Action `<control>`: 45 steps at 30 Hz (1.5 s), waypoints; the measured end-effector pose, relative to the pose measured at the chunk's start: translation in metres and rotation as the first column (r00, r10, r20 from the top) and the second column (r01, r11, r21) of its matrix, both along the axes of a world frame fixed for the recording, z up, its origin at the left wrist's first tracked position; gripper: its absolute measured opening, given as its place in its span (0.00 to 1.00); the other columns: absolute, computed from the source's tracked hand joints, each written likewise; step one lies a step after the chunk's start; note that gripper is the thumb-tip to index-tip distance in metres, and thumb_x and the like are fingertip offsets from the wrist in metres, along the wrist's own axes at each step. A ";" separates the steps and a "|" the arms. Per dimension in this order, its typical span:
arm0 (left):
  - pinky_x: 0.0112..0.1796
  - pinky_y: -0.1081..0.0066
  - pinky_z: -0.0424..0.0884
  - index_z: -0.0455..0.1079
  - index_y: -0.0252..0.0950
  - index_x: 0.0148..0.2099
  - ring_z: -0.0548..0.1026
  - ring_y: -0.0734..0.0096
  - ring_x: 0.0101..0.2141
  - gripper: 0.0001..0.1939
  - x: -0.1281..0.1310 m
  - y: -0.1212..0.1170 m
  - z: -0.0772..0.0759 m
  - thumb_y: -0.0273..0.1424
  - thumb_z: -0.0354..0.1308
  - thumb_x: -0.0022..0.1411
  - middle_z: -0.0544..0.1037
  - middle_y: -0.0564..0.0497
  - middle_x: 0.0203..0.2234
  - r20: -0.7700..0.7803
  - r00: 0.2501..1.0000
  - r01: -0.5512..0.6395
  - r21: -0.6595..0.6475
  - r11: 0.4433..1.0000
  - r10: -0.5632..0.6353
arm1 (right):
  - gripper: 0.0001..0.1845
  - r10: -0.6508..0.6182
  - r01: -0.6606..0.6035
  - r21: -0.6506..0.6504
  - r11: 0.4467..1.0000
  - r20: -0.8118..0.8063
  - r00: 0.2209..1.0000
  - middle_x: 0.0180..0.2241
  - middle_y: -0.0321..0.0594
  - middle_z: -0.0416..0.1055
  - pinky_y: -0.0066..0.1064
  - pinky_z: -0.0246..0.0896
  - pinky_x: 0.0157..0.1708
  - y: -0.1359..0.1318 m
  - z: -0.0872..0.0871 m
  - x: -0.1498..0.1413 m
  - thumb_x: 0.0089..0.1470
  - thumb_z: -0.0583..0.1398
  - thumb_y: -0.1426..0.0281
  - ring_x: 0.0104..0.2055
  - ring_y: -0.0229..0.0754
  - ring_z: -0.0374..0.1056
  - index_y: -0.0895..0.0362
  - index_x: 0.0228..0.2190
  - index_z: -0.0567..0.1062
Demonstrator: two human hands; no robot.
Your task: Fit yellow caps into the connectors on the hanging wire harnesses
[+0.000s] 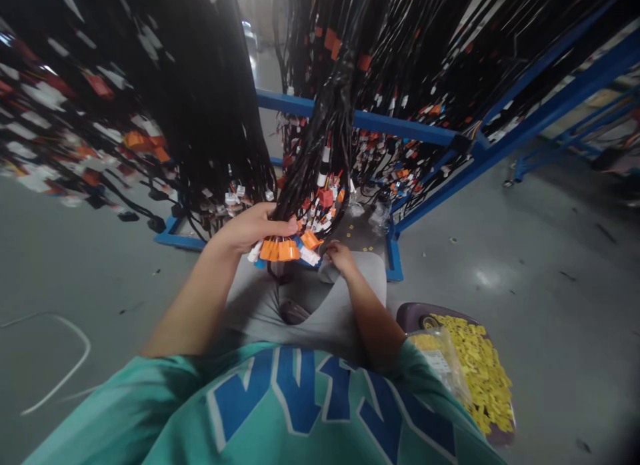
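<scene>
My left hand (254, 226) is wrapped round the lower end of a hanging bundle of black wire harness (320, 152), just above its orange connectors (280, 250) and white plugs. My right hand (340, 256) rests closed on my grey-trousered knee, right beside the connectors; what its fingers pinch is too small to name. More black harnesses with orange and white plugs hang all around from a blue rack (400, 126).
A purple tray (410, 314) heaped with small yellow parts (483, 372) and a clear bag sits by my right side. A white cable (75, 358) lies on the grey floor to the left. Blue rack feet stand ahead of my knees.
</scene>
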State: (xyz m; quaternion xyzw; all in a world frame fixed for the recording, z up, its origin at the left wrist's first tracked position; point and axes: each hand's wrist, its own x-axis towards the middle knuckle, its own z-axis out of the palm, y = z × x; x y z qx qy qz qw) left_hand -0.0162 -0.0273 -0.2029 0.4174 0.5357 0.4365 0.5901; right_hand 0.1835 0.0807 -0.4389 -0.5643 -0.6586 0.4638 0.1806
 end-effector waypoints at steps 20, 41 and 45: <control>0.32 0.72 0.69 0.71 0.31 0.24 0.73 0.71 0.27 0.08 0.018 -0.013 0.009 0.27 0.64 0.37 0.77 0.50 0.23 0.094 0.983 0.152 0.066 0.986 -0.158 | 0.10 -0.274 0.292 0.012 0.956 -0.314 0.909 0.28 0.38 0.72 0.30 0.65 0.28 -0.073 0.074 0.015 0.49 0.52 0.71 0.25 0.36 0.67 0.59 0.33 0.69; 0.25 0.69 0.72 0.73 0.30 0.38 0.77 0.61 0.26 0.19 0.041 -0.013 -0.012 0.31 0.59 0.40 0.78 0.46 0.25 0.467 0.836 0.310 0.029 0.950 -0.287 | 0.11 -0.019 0.171 0.727 0.665 -0.213 0.977 0.36 0.39 0.74 0.35 0.66 0.40 -0.130 0.190 0.046 0.55 0.54 0.69 0.38 0.40 0.69 0.53 0.39 0.74; 0.25 0.72 0.70 0.72 0.32 0.30 0.74 0.69 0.22 0.11 0.056 -0.010 -0.008 0.30 0.61 0.39 0.77 0.49 0.23 0.472 0.840 0.308 -0.011 0.951 -0.266 | 0.20 0.132 0.205 0.804 0.559 -0.330 0.935 0.44 0.41 0.70 0.36 0.67 0.41 -0.148 0.219 0.047 0.54 0.57 0.67 0.41 0.40 0.69 0.50 0.50 0.66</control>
